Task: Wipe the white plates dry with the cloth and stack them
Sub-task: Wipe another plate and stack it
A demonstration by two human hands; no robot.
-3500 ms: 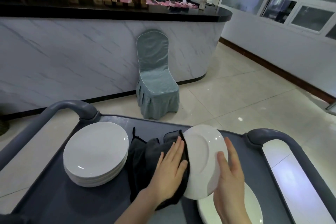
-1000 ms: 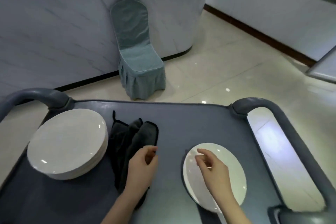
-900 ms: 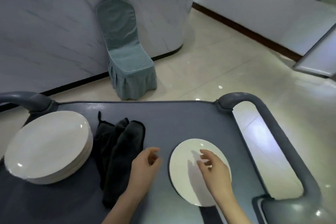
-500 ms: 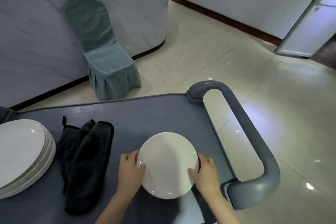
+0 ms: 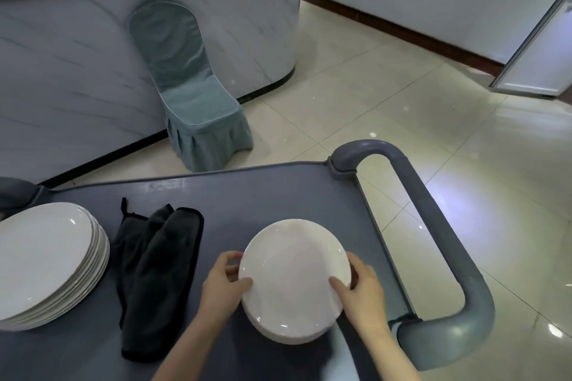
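On the right half of the cart, a white plate is being held face up between both hands. Its left rim is being gripped by the left hand, with the thumb laid over the top and the fingers curled beneath. Its right rim is being pinched the same way by the right hand, thumb on the face and fingers tucked under the edge. More than one rim is being shown at the plate's near edge, so further plates may be lying under it. Whether the lowest is touching the cart cannot be told. A shadow is being cast on the cart just below.

A strip of grey cart top is being shown between the plate and the cloth, which is lying dark and crumpled, lengthwise, left of the left hand and apart from it. Just beside the cloth, the stack of plates is being cut off by the left edge of the view. A wide band of cart top is being shown beyond the plate, up to the raised far lip. The right side is being bounded by the looped handle, near the right hand but apart from it. Past the far lip, a covered chair is being kept against the counter, and tiled floor is being shown stretching off to the right.
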